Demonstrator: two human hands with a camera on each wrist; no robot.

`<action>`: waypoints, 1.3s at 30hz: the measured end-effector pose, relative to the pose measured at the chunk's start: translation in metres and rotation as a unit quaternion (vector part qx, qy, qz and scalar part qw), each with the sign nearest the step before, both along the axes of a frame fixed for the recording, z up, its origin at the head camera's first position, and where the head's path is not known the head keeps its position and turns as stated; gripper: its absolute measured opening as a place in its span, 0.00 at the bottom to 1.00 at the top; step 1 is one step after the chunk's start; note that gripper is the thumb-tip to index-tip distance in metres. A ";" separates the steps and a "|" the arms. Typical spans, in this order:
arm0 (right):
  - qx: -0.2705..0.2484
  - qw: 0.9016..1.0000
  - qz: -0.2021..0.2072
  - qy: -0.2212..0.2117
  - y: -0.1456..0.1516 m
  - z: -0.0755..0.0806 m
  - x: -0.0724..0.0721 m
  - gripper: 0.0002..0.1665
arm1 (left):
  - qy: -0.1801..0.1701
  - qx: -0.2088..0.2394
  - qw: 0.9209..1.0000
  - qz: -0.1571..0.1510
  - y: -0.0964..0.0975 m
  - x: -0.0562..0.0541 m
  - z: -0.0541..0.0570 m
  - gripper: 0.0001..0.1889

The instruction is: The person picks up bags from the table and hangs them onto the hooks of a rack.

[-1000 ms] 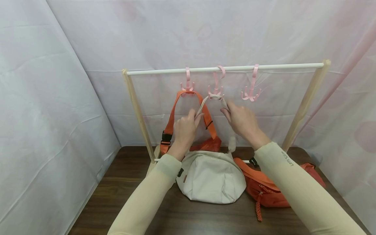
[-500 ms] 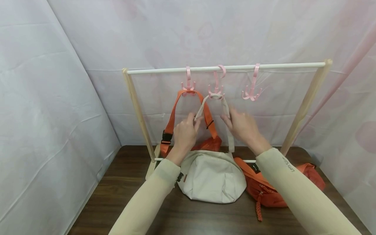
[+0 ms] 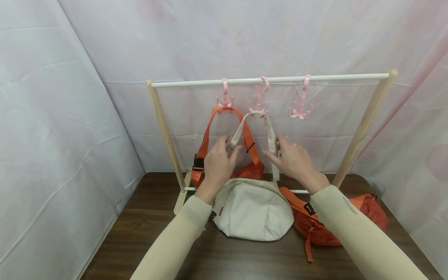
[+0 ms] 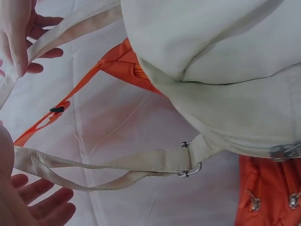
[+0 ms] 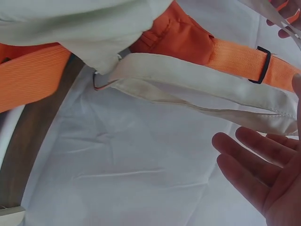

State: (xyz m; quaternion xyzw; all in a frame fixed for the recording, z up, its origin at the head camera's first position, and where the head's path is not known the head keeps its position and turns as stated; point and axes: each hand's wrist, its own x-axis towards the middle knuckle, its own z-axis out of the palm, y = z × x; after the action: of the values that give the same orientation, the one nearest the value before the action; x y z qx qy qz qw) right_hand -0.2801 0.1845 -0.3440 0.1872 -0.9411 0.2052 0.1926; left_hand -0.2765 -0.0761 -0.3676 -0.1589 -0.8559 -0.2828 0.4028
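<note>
A cream shoulder bag (image 3: 250, 212) stands on the tabletop with its strap (image 3: 271, 136) looped up over the middle pink hook (image 3: 258, 107). My left hand (image 3: 218, 163) is at the strap's left side, fingers loosely extended. On the other side, my right hand (image 3: 295, 159) has thumb and fingers spread apart near the strap. The left wrist view shows the fingers (image 4: 51, 207) straightened behind the strap, close to a metal ring (image 4: 190, 160). In the right wrist view, extended fingers (image 5: 254, 165) lie just beside the pale strap (image 5: 178, 89).
A white rail (image 3: 196, 83) on wooden posts carries the hooks. An orange strap (image 3: 205, 136) hangs from the left hook, its bag behind the cream one. Another orange bag (image 3: 316, 231) lies on the dark table (image 3: 140, 229) at right. The right pink hook (image 3: 300, 111) bears nothing.
Both hands have loosened from the strap and moved slightly down, fingers opening. The strap now hangs straighter from the middle hook; the cream bag has stayed put.
</note>
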 end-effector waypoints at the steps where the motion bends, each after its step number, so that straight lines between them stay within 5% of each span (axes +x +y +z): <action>1: -0.001 1.000 -0.001 -0.004 0.001 -0.002 0.001 0.37 | 0.001 0.000 1.000 -0.001 -0.001 0.001 -0.001 0.28; 20: -0.001 1.000 -0.006 -0.012 0.018 -0.027 0.027 0.50 | 0.022 -0.001 0.999 -0.034 -0.011 0.018 -0.024 0.36; 31: 0.024 0.998 -0.024 -0.050 0.028 -0.035 0.047 0.59 | 0.031 -0.015 0.999 -0.042 -0.009 0.033 -0.026 0.38; 39: 0.033 0.999 -0.019 -0.029 0.037 -0.041 0.059 0.58 | 0.038 -0.037 0.997 -0.057 -0.008 0.044 -0.031 0.40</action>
State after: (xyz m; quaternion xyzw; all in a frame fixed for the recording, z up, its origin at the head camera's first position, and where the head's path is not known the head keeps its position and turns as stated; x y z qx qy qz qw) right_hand -0.2215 0.2213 -0.3846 0.1698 -0.9558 0.1760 0.1629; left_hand -0.2329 -0.0838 -0.3988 -0.2327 -0.8393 -0.2669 0.4125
